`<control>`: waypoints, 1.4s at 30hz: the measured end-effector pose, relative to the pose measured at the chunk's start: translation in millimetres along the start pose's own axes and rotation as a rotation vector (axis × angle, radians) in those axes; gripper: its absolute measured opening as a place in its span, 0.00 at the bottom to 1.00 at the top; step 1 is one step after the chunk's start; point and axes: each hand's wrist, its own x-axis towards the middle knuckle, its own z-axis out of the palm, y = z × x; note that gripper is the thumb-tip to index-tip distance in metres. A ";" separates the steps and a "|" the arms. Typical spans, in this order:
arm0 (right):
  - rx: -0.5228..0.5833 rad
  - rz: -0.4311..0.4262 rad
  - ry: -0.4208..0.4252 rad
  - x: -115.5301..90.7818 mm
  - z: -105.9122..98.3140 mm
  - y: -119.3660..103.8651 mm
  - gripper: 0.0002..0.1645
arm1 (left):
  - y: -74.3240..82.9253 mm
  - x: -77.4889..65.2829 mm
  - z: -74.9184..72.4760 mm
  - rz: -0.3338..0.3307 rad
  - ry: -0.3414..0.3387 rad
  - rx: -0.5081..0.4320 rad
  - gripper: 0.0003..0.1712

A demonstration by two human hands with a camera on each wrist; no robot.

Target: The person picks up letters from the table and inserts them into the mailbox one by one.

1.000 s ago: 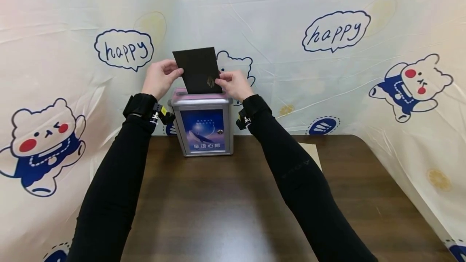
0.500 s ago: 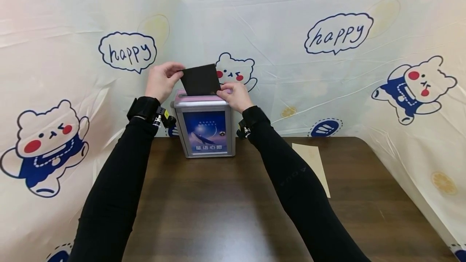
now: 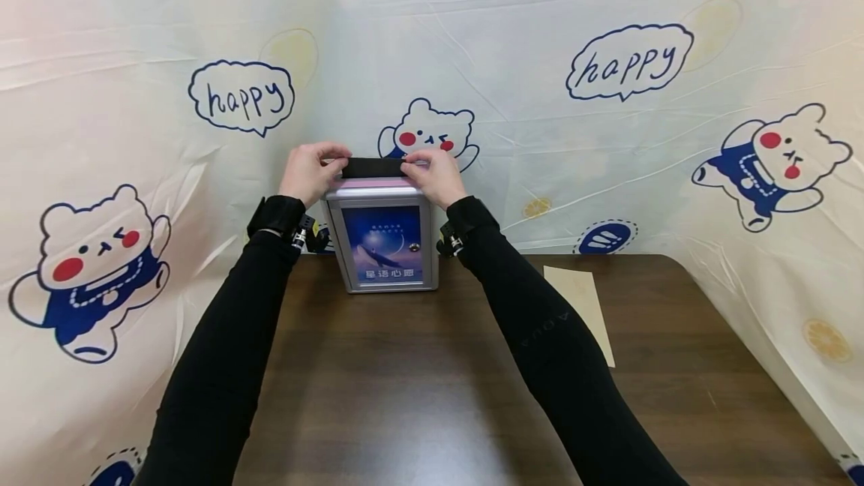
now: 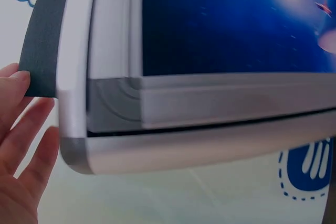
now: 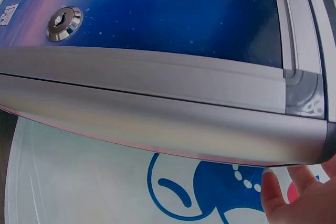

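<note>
A silver-framed box (image 3: 388, 193) with a blue picture front stands at the back of the table. Out of its pink top rises a narrow strip of a black card (image 3: 373, 168); the lower part is hidden inside the box. My left hand (image 3: 309, 172) pinches the card's upper left corner between thumb and fingers. At the upper right corner, my right hand (image 3: 439, 177) pinches it too. The left wrist view shows the card (image 4: 44, 40) sticking out past the box frame (image 4: 115, 103). In the right wrist view, the fingers of my right hand (image 5: 299, 192) lie beside the box's corner.
On the right of the brown table (image 3: 391, 366) lies a cream sheet of paper (image 3: 583, 306), partly under my right forearm. A white cloth (image 3: 513, 28) printed with bears hangs behind and at both sides. The box door has a round key lock (image 5: 64, 23).
The black card has gone down into the top of the box, from mostly showing to a thin strip. My left hand has come down with it; my right hand stays near the top.
</note>
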 end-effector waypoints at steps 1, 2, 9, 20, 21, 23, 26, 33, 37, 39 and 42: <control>-0.006 0.003 0.004 -0.5 0.4 0.3 0.13 | -1.4 -0.9 1.4 0.000 -0.005 0.005 0.10; -0.014 0.002 0.006 -0.8 0.8 0.7 0.13 | -2.7 -1.6 2.7 0.006 -0.009 0.020 0.10; -0.132 -0.068 0.018 -0.5 -1.2 8.2 0.12 | -6.0 0.7 8.3 0.023 -0.014 0.059 0.09; -0.038 -0.084 0.061 -2.9 -7.4 15.8 0.10 | 0.2 1.5 7.3 -0.001 -0.028 0.058 0.11; -0.035 -0.087 0.064 -4.0 -8.3 15.1 0.10 | 0.7 1.1 7.4 -0.003 -0.028 0.059 0.11; -0.033 -0.093 0.067 -6.0 -10.5 13.6 0.11 | 1.6 0.8 7.6 -0.006 -0.026 0.060 0.11; -0.043 -0.103 0.066 -10.0 -15.5 10.3 0.13 | 4.4 0.1 7.5 0.004 -0.019 0.059 0.10; -0.042 -0.139 0.124 -30.0 -25.6 9.8 0.18 | 12.5 -10.3 14.5 0.071 0.050 0.018 0.09; -0.011 -0.163 0.186 -50.5 -27.3 17.4 0.17 | 15.9 -19.7 20.2 0.090 0.087 -0.009 0.10; 0.008 -0.176 0.218 -64.5 -27.6 22.9 0.17 | 16.6 -25.2 22.0 0.108 0.118 -0.022 0.09; 0.049 -0.175 0.256 -89.7 -28.6 31.5 0.18 | 16.7 -36.7 23.7 0.130 0.165 -0.045 0.09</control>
